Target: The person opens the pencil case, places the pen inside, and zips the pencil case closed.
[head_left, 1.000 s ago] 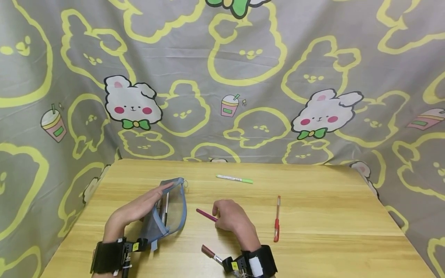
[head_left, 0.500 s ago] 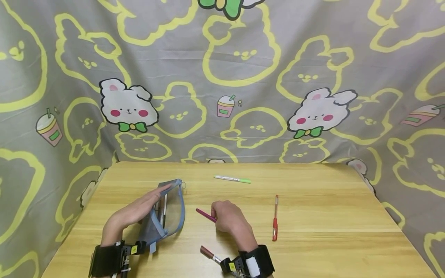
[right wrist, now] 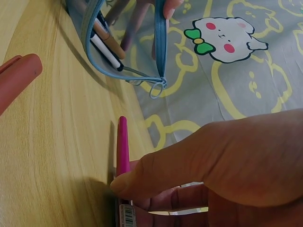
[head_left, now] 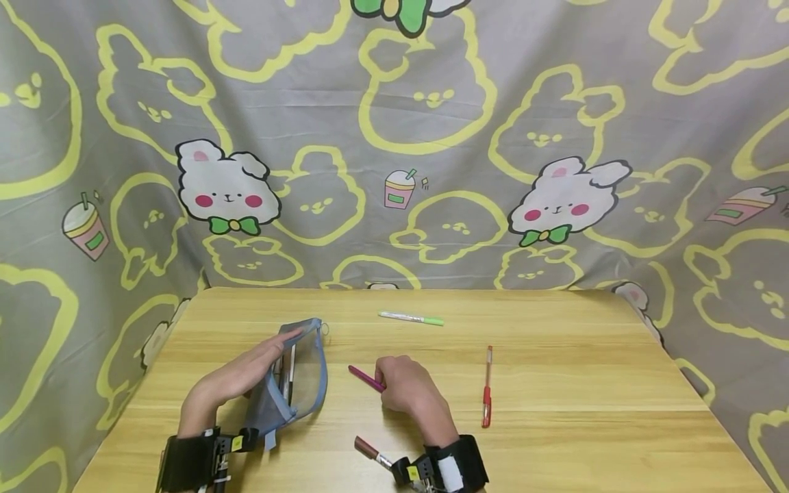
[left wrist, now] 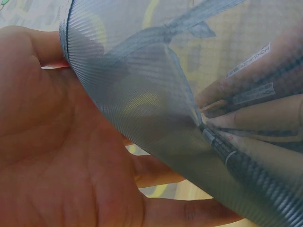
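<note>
My left hand [head_left: 243,370] holds a blue-grey mesh pencil case [head_left: 314,373] by its upper edge, fingers stretched along its side. The case gapes toward the right, and several pens [right wrist: 106,49] lie inside it. In the left wrist view, the palm [left wrist: 71,142] lies against the mesh, with the fingers partly behind it. Between thumb and fingers, my right hand [head_left: 407,387] pinches a magenta pen [right wrist: 123,146] low over the table. The pen's free end points toward the case; its other end is hidden by the hand.
A brown-capped marker [head_left: 368,448] lies near the right wrist strap. A green-capped pen [head_left: 409,318] is at the back of the wooden table [head_left: 585,370], a red pen [head_left: 487,394] to the right. A patterned grey curtain [head_left: 444,103] hangs behind.
The whole head view has shifted slightly. The free end of the magenta pen has risen a little in the right hand; the left hand and pencil case stay in place.
</note>
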`<state>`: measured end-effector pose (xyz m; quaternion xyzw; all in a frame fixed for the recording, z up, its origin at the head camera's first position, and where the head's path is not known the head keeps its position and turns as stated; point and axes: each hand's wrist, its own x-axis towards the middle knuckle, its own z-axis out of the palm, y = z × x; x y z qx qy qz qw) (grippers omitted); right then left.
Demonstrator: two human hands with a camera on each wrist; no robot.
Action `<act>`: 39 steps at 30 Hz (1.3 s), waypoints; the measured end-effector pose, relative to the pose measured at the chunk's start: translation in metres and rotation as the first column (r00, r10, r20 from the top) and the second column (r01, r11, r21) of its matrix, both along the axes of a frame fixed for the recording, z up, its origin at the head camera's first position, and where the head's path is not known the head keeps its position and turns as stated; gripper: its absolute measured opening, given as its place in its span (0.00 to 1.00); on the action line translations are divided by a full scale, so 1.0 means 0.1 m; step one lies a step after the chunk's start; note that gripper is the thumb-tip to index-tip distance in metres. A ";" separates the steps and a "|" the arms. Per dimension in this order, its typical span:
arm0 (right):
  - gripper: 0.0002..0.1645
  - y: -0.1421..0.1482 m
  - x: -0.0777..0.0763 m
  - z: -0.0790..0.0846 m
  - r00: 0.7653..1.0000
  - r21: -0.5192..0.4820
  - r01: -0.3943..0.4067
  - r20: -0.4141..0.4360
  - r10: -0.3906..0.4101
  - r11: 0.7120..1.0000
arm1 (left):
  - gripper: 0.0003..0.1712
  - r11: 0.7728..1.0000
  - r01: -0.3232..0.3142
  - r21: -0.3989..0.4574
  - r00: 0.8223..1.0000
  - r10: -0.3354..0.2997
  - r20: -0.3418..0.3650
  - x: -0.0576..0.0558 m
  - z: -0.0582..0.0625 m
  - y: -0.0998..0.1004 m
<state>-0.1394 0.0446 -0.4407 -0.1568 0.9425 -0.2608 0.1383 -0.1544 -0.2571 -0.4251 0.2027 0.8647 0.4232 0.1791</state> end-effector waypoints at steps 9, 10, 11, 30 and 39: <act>0.12 -0.02 -0.01 -0.01 0.999 -0.033 0.010 -0.043 -0.012 0.999 | 0.32 1.000 -0.013 -0.014 1.000 0.013 0.007 -0.01 -0.02 0.00; 0.12 -0.02 -0.02 -0.01 0.999 -0.041 0.013 -0.046 -0.015 0.999 | 0.32 1.000 -0.013 -0.016 1.000 0.013 0.007 -0.01 -0.02 0.00; 0.12 -0.03 -0.02 -0.01 0.998 -0.048 0.016 -0.053 -0.018 0.999 | 0.32 1.000 -0.013 -0.017 1.000 0.014 0.007 -0.01 -0.02 0.00; 0.14 -0.22 -0.04 -0.04 0.982 -0.145 0.122 -0.123 -0.140 0.982 | 0.32 1.000 0.003 0.006 1.000 -0.003 -0.003 -0.02 0.00 -0.04; 0.16 -0.32 -0.01 -0.04 0.982 -0.267 0.130 -0.102 -0.162 0.955 | 0.32 1.000 -0.003 0.004 1.000 0.003 -0.004 -0.02 0.00 -0.04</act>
